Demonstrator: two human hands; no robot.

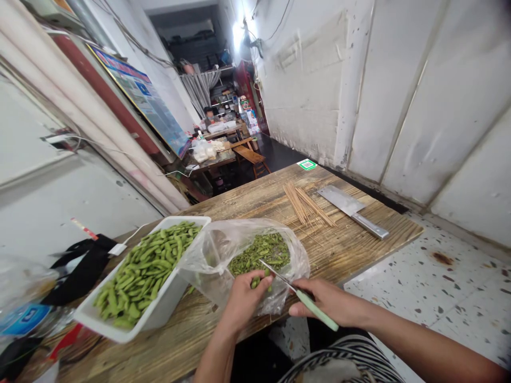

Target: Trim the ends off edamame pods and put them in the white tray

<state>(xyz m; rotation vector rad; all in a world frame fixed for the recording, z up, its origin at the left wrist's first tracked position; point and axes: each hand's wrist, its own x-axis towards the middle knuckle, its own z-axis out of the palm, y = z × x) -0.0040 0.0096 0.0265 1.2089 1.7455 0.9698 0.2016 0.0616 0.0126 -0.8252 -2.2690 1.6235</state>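
Note:
My left hand pinches a green edamame pod over the mouth of a clear plastic bag that holds cut green pod pieces. My right hand grips a small knife with a pale green handle; its blade tip points at the pod. Left of the bag stands a white rectangular tray full of whole edamame pods. Everything rests on a worn wooden table.
A bundle of bamboo skewers and a steel cleaver lie at the table's far right. A black strap, a white charger and plastic bags sit at the left. Speckled floor lies right; a cluttered corridor runs ahead.

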